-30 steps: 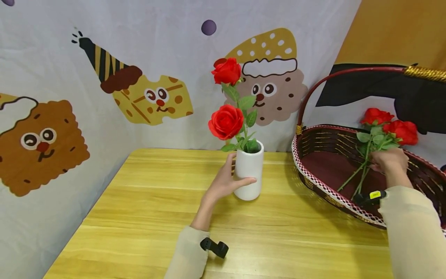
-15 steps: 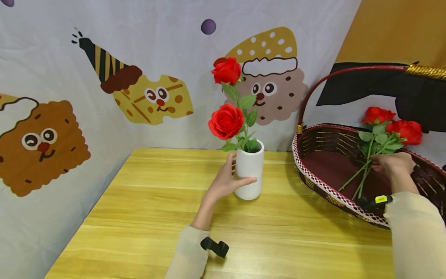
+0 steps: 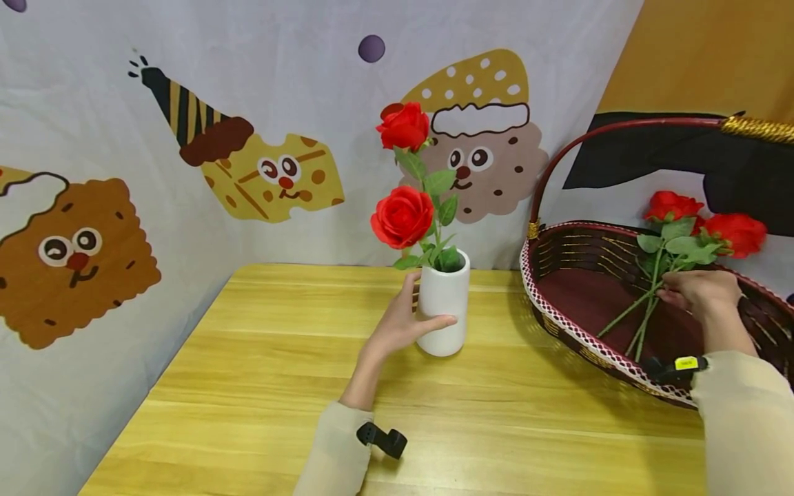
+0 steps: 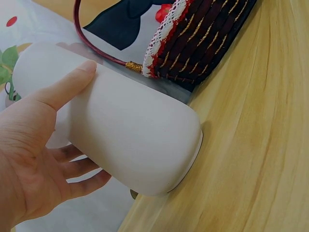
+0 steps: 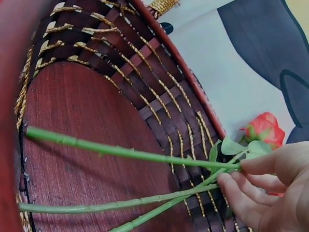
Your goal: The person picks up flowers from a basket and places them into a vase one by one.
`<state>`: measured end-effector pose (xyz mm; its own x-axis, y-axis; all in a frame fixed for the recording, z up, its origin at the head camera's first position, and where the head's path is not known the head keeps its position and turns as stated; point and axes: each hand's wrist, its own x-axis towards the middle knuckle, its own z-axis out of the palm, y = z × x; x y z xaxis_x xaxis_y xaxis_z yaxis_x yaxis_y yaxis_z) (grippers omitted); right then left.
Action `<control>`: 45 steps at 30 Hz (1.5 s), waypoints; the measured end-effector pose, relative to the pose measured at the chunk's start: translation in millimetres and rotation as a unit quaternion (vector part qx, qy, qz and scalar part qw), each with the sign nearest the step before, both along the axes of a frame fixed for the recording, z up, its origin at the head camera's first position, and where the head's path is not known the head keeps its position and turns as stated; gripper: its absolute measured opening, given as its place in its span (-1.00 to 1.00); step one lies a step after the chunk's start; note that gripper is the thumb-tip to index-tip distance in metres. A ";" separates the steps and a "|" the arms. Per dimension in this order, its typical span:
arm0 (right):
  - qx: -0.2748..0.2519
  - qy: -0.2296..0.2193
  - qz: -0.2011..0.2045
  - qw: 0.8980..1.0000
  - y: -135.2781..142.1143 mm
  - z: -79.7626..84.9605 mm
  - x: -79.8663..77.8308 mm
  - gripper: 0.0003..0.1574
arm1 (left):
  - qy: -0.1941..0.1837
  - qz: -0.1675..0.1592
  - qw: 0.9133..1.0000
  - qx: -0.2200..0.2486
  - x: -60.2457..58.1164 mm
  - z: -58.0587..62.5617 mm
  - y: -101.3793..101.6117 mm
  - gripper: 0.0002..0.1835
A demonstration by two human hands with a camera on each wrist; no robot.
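Note:
My left hand [image 3: 397, 318] grips a white cylindrical vase [image 3: 443, 310], thumb across its front and fingers behind. The vase stands upright on the table, holding two red roses [image 3: 403, 217], one bloom above the other. Over the wicker basket [image 3: 573, 293], my right hand [image 3: 701, 289] pinches a green rose stem [image 5: 130, 152] between thumb and fingers. That rose's red bloom [image 3: 738, 234] leans out past the basket's back rim. Other rose stems [image 5: 111, 207] cross under it, their cut ends low in the basket. Another red bloom [image 3: 673, 205] lies to the left of the held one.
The basket's tall handle [image 3: 626, 124], wrapped partly in gold, arches above it. Lacy white-and-red trim [image 3: 583, 344] edges its rim. A wooden table [image 3: 260, 386] bears the vase and basket. Behind hangs a cloth [image 3: 298, 62] printed with cartoon food figures.
My right hand has shifted slightly to the right, drawing one rose bloom rightward, away from the other. My left hand and the vase have stayed in place.

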<state>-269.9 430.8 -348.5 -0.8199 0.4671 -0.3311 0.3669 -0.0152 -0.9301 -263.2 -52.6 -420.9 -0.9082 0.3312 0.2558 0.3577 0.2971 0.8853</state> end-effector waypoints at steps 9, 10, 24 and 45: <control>0.010 0.059 0.004 0.998 -4.5 -1.0 3.7 -0.74 | -0.002 -0.006 1.000 0.007 0.8 -0.8 0.3 -0.07; 0.010 0.070 0.001 0.997 -5.6 -0.8 4.1 -0.78 | -0.003 -0.006 1.000 0.008 0.9 -0.9 0.3 -0.07; 0.069 0.223 -0.068 0.970 -24.8 18.9 4.3 -0.87 | 0.007 -0.002 1.000 -0.003 0.5 -0.3 0.1 -0.07; -0.051 0.359 -0.055 0.930 -66.7 60.1 26.4 -0.71 | 0.001 -0.004 1.000 -0.002 2.0 2.7 -0.2 -0.09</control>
